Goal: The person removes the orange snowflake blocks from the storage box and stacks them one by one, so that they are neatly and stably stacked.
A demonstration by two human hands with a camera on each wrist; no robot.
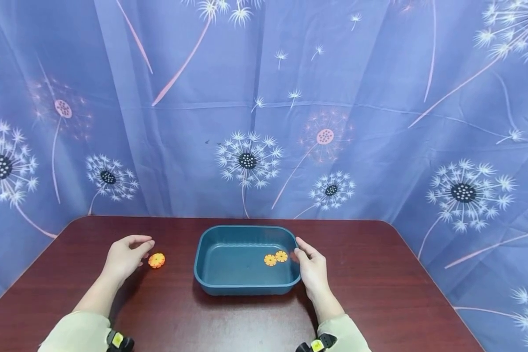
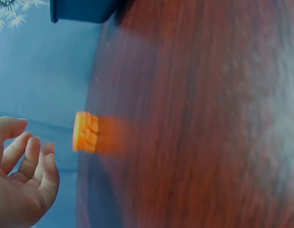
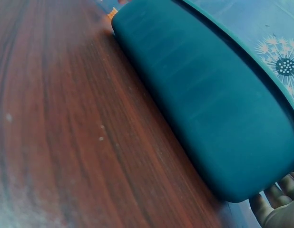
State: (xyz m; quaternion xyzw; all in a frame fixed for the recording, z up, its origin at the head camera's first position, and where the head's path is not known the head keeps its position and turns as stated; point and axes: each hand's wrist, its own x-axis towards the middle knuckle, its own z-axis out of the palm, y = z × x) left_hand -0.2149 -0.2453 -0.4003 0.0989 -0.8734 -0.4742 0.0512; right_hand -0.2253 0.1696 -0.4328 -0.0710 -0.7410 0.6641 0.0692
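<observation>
A teal plastic tub (image 1: 248, 290) stands on the table, and its outer wall (image 3: 199, 95) fills much of the right wrist view. My right hand (image 1: 314, 271) grips the tub's right end, thumb over the rim. Two small yellow-and-orange flower-patterned discs (image 1: 275, 258) lie inside, towards the right. Left of the tub sits an orange flower-patterned round piece (image 1: 156, 260); its side looks thick and grooved like a tyre in the left wrist view. Close by it on the left is my left hand (image 1: 125, 259), fingers loosely bent, with a gap to the piece and nothing held.
A dark red wood-grain table (image 1: 378, 293) lies under everything, with rounded far corners. Blue curtains with a dandelion print (image 1: 246, 98) hang behind it and along the sides. A strapped device (image 1: 120, 341) sits on each wrist.
</observation>
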